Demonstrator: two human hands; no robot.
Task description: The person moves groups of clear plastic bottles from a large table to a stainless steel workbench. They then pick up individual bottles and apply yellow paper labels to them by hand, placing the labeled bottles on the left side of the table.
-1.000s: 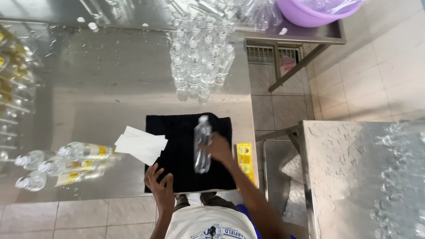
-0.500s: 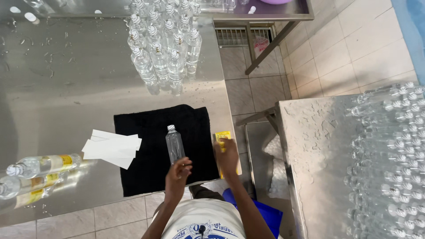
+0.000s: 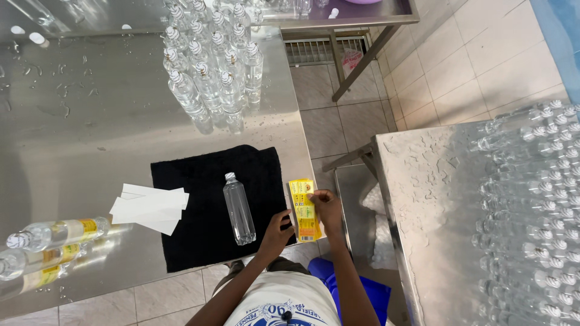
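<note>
Lower centre: yellow printed label strip (image 3: 304, 210) on steel table (image 3: 90, 121) edge, pinched by right hand (image 3: 326, 208) fingers; left hand (image 3: 279, 229) steadies its end. Clear plastic bottle (image 3: 238, 208) flat on black cloth (image 3: 211, 205), padded against rolling.

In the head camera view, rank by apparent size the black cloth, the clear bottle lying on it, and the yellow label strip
1. black cloth, by far the largest.
2. clear bottle.
3. yellow label strip, slightly shorter than the bottle; the gap is small, with both hands partly covering the strip.

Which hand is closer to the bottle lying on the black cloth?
Left. The left hand is just right of the bottle, near its base; the right hand is farther right, on the yellow labels.
</note>
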